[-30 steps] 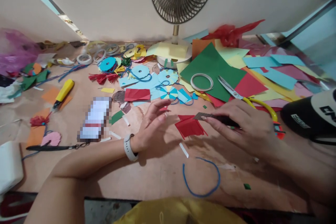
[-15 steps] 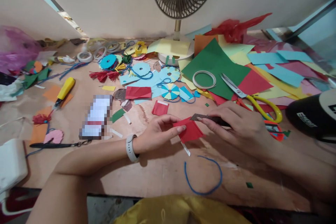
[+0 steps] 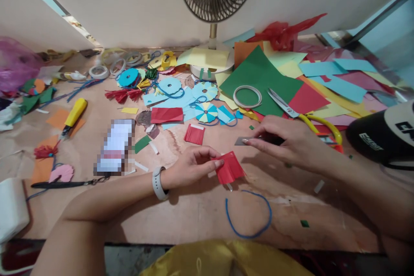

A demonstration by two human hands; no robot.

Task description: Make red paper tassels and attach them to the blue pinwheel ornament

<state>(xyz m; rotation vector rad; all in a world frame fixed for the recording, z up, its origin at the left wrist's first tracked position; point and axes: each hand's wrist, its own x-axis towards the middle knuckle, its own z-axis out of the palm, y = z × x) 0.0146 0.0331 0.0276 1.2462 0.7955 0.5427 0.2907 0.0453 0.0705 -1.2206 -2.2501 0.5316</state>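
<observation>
Knife (image 3: 74, 116), yellow-handled, and phone (image 3: 115, 146) at left, clear of work; left hand (image 3: 196, 166) pinched on red paper (image 3: 230, 170) at centre, probably a slitting step; blue cord (image 3: 250, 236) nearer; right hand (image 3: 276, 139) clamped on dark blade (image 3: 239, 141), apart from red paper, steady backing needed for any cut; scissors (image 3: 293, 113) just beyond, possibly obstructive.

A: What is being held on the left?
B: A small piece of red paper (image 3: 229, 171). It is tilted, and it is pinched by its left side. Thin lines can be seen down it, but cuts cannot be told from folds.
A: And on the right?
B: A flat-bladed tool (image 3: 240, 141). Its grey blade is pointed left, and its dark handle is mostly hidden. Its tip is held near the paper's top corner, and a gap is seen between them.
</observation>
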